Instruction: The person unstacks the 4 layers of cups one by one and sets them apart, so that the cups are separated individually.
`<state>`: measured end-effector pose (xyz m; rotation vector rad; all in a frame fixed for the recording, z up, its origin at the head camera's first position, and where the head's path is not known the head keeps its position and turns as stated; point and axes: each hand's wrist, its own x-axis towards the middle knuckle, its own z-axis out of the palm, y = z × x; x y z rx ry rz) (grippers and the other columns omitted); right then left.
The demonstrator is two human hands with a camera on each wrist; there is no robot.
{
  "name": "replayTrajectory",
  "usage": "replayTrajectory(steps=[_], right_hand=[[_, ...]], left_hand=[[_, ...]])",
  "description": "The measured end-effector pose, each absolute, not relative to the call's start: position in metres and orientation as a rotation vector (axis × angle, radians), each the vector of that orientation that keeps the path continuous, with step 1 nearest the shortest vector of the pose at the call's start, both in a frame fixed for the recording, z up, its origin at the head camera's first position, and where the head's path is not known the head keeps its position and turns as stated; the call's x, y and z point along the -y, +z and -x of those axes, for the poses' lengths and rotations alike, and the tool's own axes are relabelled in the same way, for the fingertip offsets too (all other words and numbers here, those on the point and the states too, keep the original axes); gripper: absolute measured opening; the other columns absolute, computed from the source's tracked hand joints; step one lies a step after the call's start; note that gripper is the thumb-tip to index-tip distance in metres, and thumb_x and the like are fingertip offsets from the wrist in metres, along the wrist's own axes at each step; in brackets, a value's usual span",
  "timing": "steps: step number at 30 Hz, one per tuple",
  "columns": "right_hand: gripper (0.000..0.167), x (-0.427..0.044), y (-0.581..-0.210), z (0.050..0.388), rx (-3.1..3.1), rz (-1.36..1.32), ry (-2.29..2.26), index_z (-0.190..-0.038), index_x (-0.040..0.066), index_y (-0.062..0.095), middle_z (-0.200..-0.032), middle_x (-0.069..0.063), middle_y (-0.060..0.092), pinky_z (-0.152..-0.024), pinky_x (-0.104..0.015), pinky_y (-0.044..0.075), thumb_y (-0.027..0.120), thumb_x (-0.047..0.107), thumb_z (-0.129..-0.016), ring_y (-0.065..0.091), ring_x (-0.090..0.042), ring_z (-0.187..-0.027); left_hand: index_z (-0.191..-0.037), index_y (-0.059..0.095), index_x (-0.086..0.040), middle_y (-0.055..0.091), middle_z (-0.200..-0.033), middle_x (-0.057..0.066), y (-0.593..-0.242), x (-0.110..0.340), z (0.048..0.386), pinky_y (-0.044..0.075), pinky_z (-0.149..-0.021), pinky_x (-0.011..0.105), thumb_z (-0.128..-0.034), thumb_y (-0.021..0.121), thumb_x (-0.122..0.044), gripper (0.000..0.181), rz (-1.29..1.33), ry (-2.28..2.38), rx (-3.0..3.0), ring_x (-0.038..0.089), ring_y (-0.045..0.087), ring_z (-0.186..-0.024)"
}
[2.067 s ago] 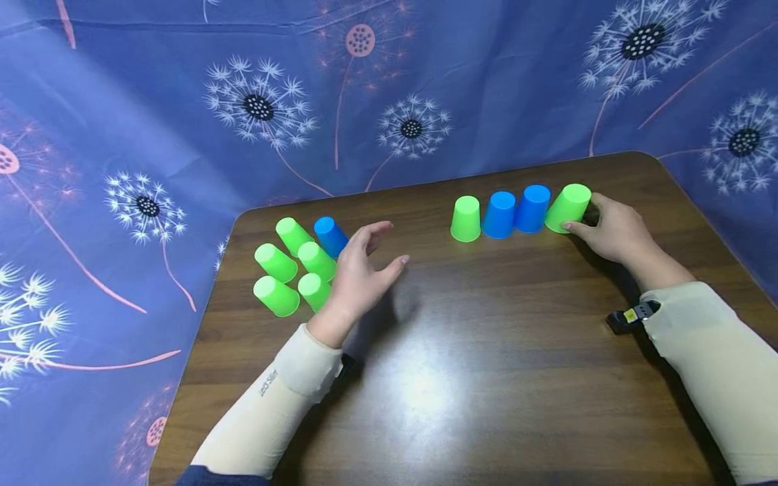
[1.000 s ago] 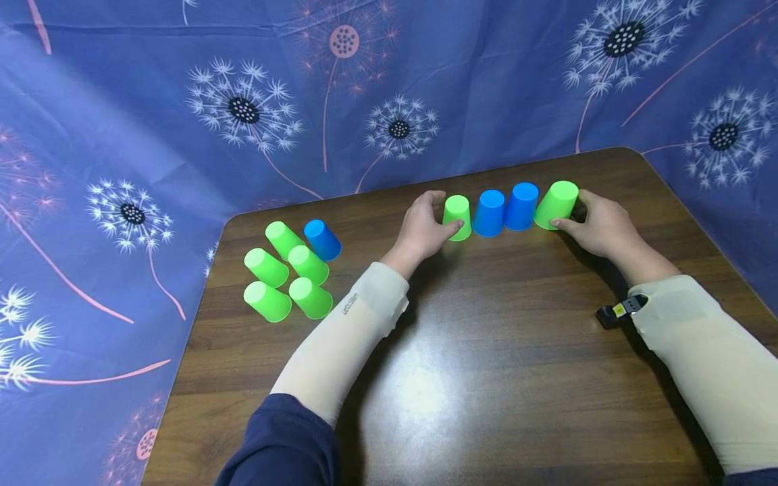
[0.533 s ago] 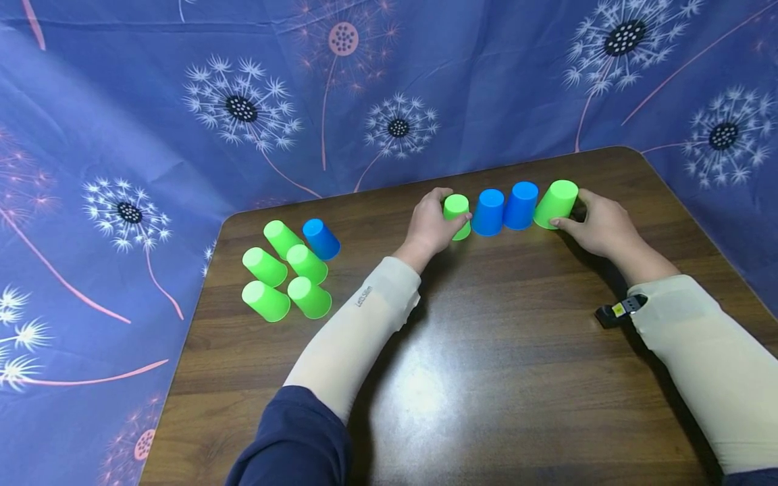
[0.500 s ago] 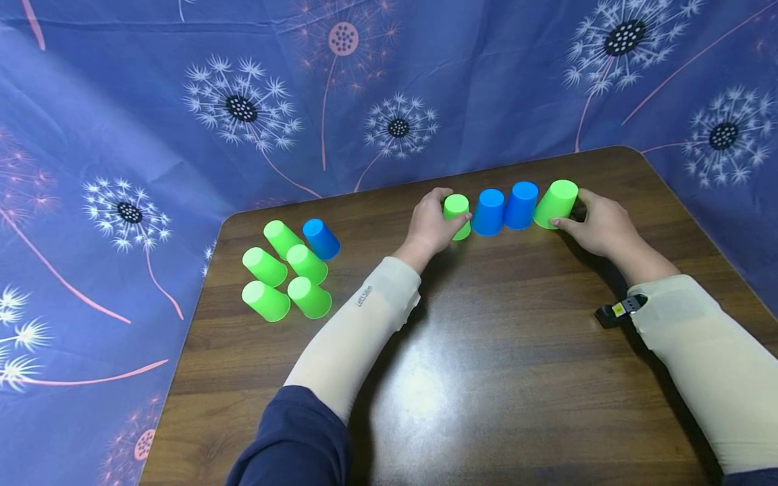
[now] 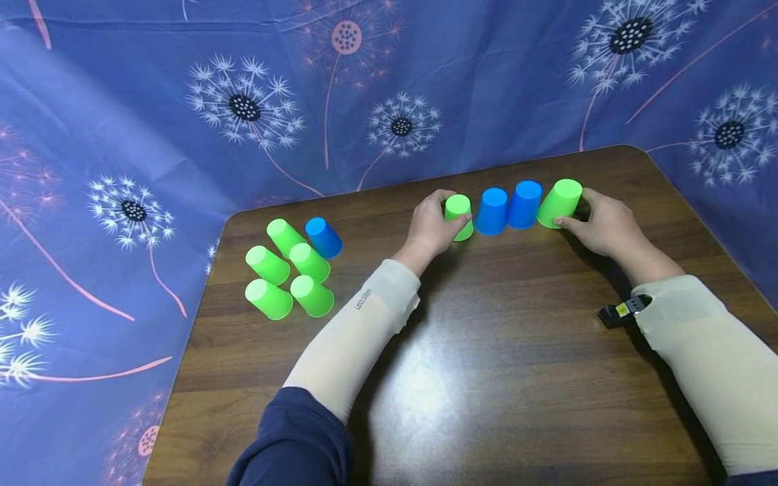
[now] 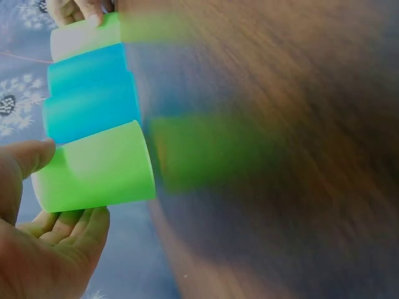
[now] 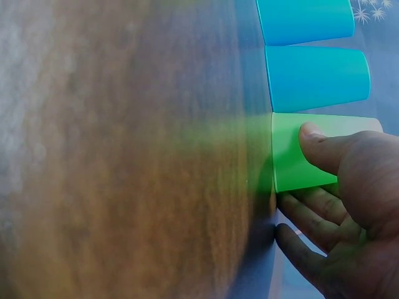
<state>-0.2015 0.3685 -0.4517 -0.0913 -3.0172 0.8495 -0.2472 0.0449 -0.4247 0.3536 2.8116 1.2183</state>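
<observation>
Four upside-down cups stand in a row at the back of the table. My left hand (image 5: 429, 226) grips the green cup (image 5: 462, 226) at the row's left end, thumb on its near side and fingers behind; the left wrist view shows thumb and fingers on opposite sides of that green cup (image 6: 100, 168). Two blue cups (image 5: 491, 212) (image 5: 524, 204) stand between the green ones. At the right end my right hand (image 5: 610, 226) holds another green cup (image 5: 558, 204); the right wrist view shows the thumb lying across this green cup (image 7: 290, 152).
On the table's left stand several upside-down green cups (image 5: 311, 263) grouped with one blue cup (image 5: 324, 237). A blue cloth with dandelion prints (image 5: 486, 88) hangs behind the wooden table (image 5: 486, 378). A small black device (image 5: 615, 316) sits at the right wrist.
My left hand has moved right from beside the left group of cups and taken hold of the row's leftmost green cup. The right hand keeps its hold on the rightmost one.
</observation>
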Motion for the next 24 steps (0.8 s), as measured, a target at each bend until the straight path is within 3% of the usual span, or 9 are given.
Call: replayTrajectory(steps=[19,24], right_hand=[[0.073,-0.37,-0.456,0.204,3.016,0.076,0.843,-0.143,-0.007,0.047,-0.127,-0.038,0.058,-0.092,-0.076,0.041,0.069,0.049,-0.101,0.052,-0.06,-0.117],[0.072,-0.372,-0.456,0.203,3.015,0.073,0.84,-0.142,-0.007,0.048,-0.126,-0.038,0.059,-0.092,-0.076,0.041,0.068,0.049,-0.101,0.052,-0.06,-0.115]], left_hand=[[-0.14,0.061,-0.012,0.066,-0.123,0.001,-0.388,0.03,0.2,0.053,-0.09,0.03,-0.0956,0.08,-0.031,0.052,-0.468,1.321,-2.801,0.02,0.063,-0.11],[-0.138,0.063,-0.013,0.068,-0.122,0.0,-0.379,0.056,0.19,0.055,-0.089,0.031,-0.0943,0.082,-0.031,0.051,-0.459,1.364,-2.812,0.016,0.064,-0.109]])
